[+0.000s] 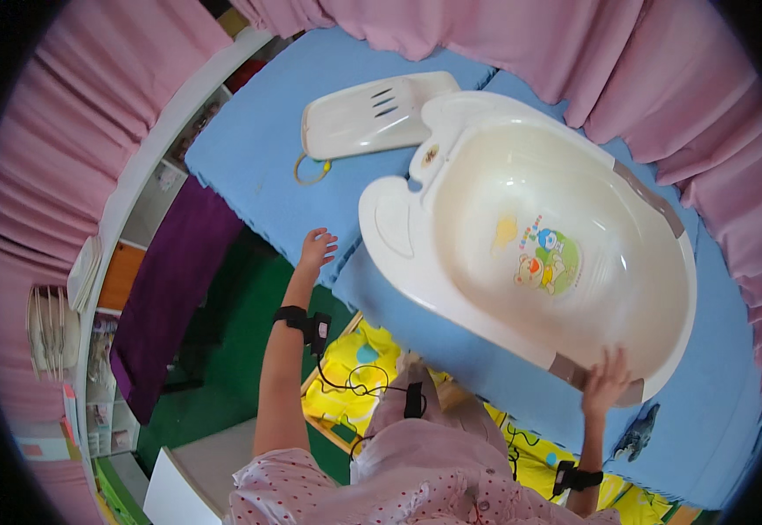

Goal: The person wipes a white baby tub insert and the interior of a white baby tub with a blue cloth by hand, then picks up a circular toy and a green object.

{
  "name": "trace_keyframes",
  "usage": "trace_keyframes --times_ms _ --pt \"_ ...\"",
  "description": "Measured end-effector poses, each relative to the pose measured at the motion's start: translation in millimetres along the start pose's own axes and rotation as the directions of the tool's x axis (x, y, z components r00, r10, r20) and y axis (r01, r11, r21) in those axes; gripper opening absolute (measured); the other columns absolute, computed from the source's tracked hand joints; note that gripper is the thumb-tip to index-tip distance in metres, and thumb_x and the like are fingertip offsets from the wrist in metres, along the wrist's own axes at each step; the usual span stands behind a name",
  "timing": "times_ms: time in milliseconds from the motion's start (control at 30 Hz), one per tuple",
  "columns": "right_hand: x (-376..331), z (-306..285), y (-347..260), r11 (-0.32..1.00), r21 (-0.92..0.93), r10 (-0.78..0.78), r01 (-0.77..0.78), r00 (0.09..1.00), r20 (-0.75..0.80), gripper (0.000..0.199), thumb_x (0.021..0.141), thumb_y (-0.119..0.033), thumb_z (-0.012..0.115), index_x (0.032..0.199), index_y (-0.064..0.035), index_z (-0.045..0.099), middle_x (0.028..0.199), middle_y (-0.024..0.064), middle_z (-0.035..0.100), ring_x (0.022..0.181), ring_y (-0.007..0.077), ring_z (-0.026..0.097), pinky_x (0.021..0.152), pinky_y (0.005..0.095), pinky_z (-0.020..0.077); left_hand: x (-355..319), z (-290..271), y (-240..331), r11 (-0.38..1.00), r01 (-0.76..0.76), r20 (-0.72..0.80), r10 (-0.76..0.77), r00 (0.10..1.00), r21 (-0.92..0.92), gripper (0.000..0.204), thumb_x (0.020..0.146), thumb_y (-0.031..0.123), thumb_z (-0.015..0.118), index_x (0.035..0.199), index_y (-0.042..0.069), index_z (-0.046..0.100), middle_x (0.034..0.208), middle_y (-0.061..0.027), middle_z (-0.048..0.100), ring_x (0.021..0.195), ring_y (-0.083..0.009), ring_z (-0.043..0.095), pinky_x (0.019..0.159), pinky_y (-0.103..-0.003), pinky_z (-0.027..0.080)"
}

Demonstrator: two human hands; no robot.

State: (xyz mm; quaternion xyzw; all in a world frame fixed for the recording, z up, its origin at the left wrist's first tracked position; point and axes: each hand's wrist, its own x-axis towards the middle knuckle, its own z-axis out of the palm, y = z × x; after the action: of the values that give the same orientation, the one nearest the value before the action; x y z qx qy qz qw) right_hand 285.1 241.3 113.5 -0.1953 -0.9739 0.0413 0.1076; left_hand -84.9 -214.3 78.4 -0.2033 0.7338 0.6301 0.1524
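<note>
A large cream plastic baby bathtub point(398, 227) lies on a blue foam mat point(258, 140), with a cartoon sticker point(545, 260) on its inner floor. My right hand point(606, 382) rests with spread fingers on the tub's near rim, over a brown tape patch. My left hand point(317, 248) lies flat and open on the mat's edge, just left of the tub's wide end, holding nothing. Both wrists wear black bands with cables.
A cream slotted bath support board point(363, 116) lies on the mat behind the tub. Pink curtains point(521, 35) hang around. A purple cloth point(171, 289) drapes off a white shelf at left. Yellow patterned fabric point(346, 376) lies below the mat, beside green floor.
</note>
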Motion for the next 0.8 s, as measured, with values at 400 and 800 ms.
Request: trace_keyframes --times_ms 400,800 --pt "19 31 -35 0.973 0.228 0.027 0.032 0.968 -0.251 0.029 0.080 -0.018 0.032 0.070 -0.0008 0.054 0.066 0.0134 0.054 0.062 0.0305 0.051 0.064 0.0385 0.0359 138 56 21 0.963 -0.084 0.145 0.047 0.988 0.257 0.057 0.071 0.026 0.059 0.121 0.015 0.034 0.098 -0.0090 0.051 0.086 -0.0190 0.048 0.071 -0.041 0.040" --pt "21 27 -43 0.972 0.235 0.062 -0.010 0.974 -0.216 0.028 0.080 -0.020 0.033 0.070 -0.0021 0.052 0.067 0.0130 0.054 0.063 0.0295 0.051 0.063 0.0377 0.0360 215 61 64 0.970 0.003 0.228 0.055 0.972 -0.245 0.082 0.071 0.024 0.062 0.132 0.028 0.008 0.131 -0.0137 0.024 0.120 -0.0351 0.022 0.086 -0.049 0.031"
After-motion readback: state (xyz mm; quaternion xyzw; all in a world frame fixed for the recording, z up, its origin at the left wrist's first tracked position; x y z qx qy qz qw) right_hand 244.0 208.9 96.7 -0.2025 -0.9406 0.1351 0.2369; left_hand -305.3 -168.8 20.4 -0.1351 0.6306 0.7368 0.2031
